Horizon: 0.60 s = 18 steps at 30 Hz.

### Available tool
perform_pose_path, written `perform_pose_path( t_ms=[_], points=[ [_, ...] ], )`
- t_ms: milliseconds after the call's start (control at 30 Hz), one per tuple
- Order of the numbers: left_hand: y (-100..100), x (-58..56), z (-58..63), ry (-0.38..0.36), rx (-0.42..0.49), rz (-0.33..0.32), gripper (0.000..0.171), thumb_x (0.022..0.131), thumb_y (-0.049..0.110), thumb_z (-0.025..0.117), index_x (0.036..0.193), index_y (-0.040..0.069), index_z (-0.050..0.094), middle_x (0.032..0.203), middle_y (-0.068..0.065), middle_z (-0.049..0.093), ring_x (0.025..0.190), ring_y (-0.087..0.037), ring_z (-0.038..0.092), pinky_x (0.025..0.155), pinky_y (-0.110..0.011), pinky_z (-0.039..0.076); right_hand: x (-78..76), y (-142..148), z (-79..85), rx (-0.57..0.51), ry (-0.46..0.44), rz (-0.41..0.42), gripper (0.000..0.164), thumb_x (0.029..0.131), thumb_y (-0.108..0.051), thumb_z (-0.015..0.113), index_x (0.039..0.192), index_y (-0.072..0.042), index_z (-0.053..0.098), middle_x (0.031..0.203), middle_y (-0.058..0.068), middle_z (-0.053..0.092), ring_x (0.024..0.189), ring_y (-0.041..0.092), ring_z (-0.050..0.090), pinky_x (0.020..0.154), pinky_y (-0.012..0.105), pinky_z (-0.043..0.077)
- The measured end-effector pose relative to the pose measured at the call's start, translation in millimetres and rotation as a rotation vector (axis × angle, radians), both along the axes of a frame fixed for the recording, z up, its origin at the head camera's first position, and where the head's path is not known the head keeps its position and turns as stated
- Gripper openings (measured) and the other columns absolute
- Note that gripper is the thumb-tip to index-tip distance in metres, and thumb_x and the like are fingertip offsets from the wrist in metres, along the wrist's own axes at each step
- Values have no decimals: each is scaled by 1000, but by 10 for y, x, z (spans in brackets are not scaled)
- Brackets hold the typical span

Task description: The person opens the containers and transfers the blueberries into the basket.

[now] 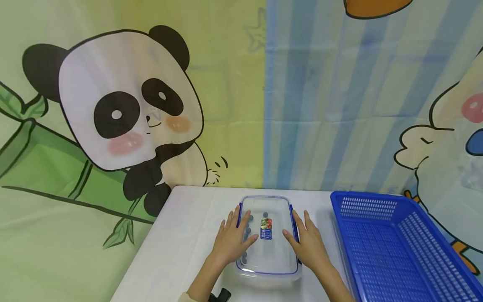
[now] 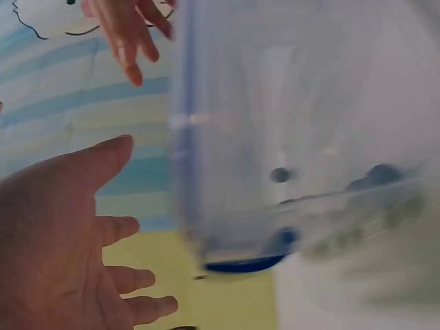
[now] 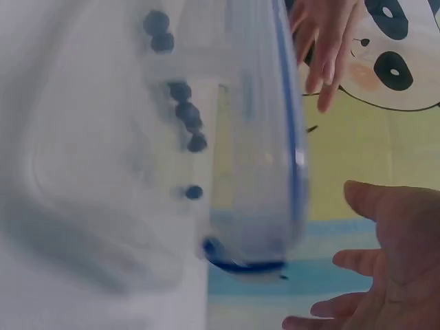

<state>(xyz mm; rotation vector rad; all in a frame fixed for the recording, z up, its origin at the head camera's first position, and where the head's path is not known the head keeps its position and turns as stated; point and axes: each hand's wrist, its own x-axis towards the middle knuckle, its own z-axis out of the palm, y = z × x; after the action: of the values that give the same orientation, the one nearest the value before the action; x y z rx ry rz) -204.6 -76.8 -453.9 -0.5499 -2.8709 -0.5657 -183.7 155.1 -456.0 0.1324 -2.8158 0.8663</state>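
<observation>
A clear plastic food container (image 1: pixel 279 258) with a blue-sealed lid stands on the white table. A small colourful label (image 1: pixel 266 229) is on its lid. Several dark round berries, like blueberries (image 3: pixel 196 142), lie inside, mostly along its left side. My left hand (image 1: pixel 231 242) hovers at the left edge with fingers spread. On the opposite side, my right hand (image 1: pixel 310 247) has its fingers extended near the blue side latch (image 1: pixel 294 224). Both wrist views show straight, parted fingers holding nothing. Whether any fingertip touches the lid or latches, I cannot tell.
A large blue plastic basket (image 1: pixel 381 247) stands to the right of the container. Near my left forearm, a small black object (image 1: pixel 224 295) shows at the bottom edge. Behind the white table (image 1: pixel 170 247) hangs a printed curtain with a panda (image 1: pixel 128 100).
</observation>
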Motion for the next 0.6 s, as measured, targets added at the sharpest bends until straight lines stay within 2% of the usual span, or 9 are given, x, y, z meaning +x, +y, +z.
perform_pose_path(
  t_ms=[100,267,367,467,600],
  points=[
    [6,-47,-200,-37,132,-8,68,90,48,53,145,14,30,148,-25,18,130,-47,26,101,-63,29,-82,-29,-146,-154,-41,17,70,90,-47,52,145,-10,29,147,31,12,125,55,23,94,72,27],
    [-15,-115,-447,-136,373,11,65,92,45,49,147,21,24,150,-26,10,122,-53,33,91,-68,35,-217,-57,-374,-313,-86,7,68,90,-47,53,144,-11,32,145,33,16,124,56,25,93,72,28],
    [-36,-143,-534,-189,501,8,62,94,43,46,148,22,22,149,-27,9,125,-54,28,93,-71,28,-238,-73,-471,-408,-115,17,68,89,-43,56,145,-13,30,146,28,21,127,51,25,96,69,28],
    [-55,-170,-598,-231,622,-3,58,95,39,45,147,20,25,148,-26,17,128,-52,23,98,-70,22,-242,-89,-526,-504,-141,23,71,88,-39,60,146,-17,27,149,21,21,131,46,23,101,65,26],
    [-72,-198,-658,-319,791,25,54,95,38,48,144,23,33,146,-20,29,129,-46,28,100,-65,26,-240,-97,-551,-590,-167,17,71,87,-36,62,146,-21,25,150,18,18,133,45,17,102,65,21]
  ],
)
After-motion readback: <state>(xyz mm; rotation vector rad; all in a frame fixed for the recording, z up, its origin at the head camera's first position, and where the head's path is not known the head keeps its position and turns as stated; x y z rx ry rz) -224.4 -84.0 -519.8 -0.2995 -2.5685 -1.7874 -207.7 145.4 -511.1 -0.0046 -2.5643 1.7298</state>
